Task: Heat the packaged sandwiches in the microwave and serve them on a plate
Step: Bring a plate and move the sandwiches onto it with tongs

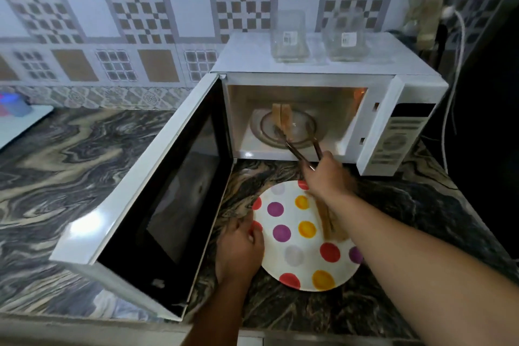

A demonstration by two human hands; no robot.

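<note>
Right hand (327,174) gripped tongs (297,146), tips apart around sandwich (283,118) inside microwave (309,109). Left hand (241,250) pinched plate (295,236) rim before microwave. Risk: upright sandwich toppling if pinch weak.

The right arm reaches in from the lower right, stretched forward and up across the frame, forearm bare. Its hand (325,177) is seen from the back, knuckles up, fingers curled round the handles of tongs (300,146); the hand is blurred, so the exact finger placement cannot be made out. The left arm comes up from the bottom edge, nearly straight ahead. Its hand (238,253) lies palm down, thumb and fingers bent over the rim of the plate (295,239) at its left side, touching it.
</note>
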